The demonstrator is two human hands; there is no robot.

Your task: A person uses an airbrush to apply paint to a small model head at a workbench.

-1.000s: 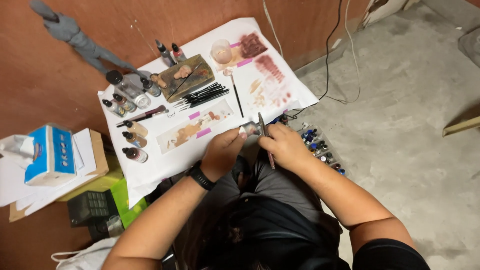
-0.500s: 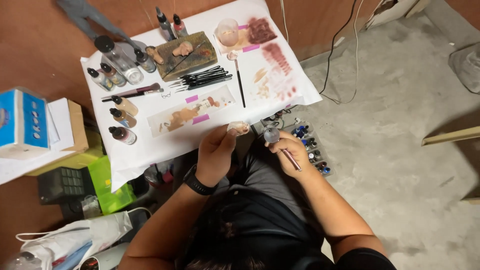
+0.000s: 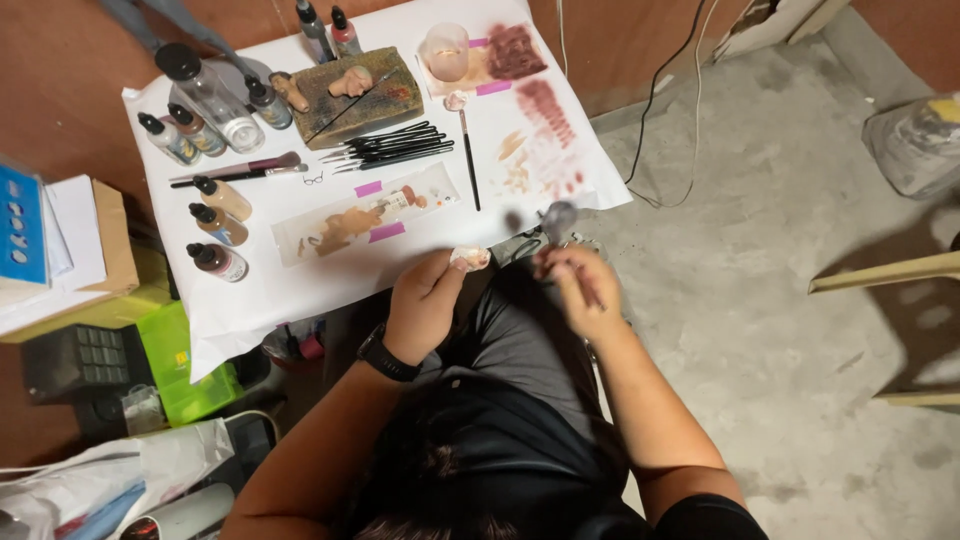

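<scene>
Doll part, small and pale, sits pinched in the left hand mid-frame; the right hand has drawn apart — gripping a thin brush, blurred — so painting is paused.

Bottles sit down the left side of the paper sheet from where I'm watching, brushes in the middle, cup at the far end. Left hand hangs over the sheet's near edge with a small piece, right hand just beside it.
</scene>
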